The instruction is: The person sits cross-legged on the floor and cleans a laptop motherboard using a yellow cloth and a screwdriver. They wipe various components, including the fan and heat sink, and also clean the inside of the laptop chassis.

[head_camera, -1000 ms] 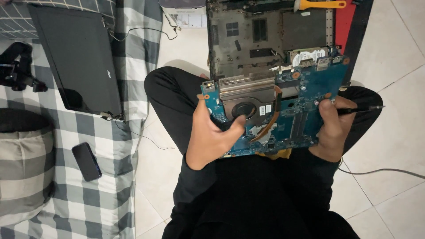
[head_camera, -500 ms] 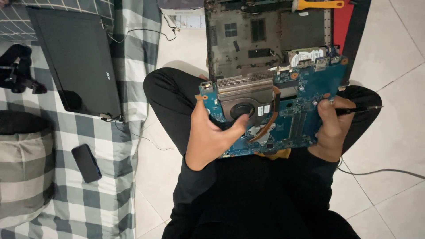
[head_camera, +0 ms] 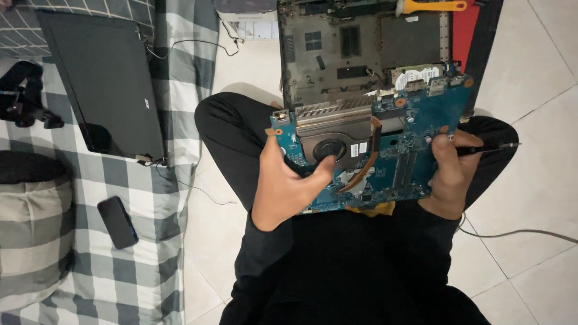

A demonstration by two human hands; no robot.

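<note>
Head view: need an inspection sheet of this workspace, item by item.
Surface: pale tiled floor; the person sits on it, board over the lap.
Job's things: blue circuit board with fan and copper heat pipe; opened laptop base beyond it.
Clutter: black phone and black laptop lid on a checked blanket; yellow-handled tool at the top.
Grips: left hand holds the board's left edge, thumb by the fan; right hand holds the right edge plus a thin black tool.
Cables: thin wire from the lid; grey cable on the tiles.
Surroundings: grey striped cushion.
</note>
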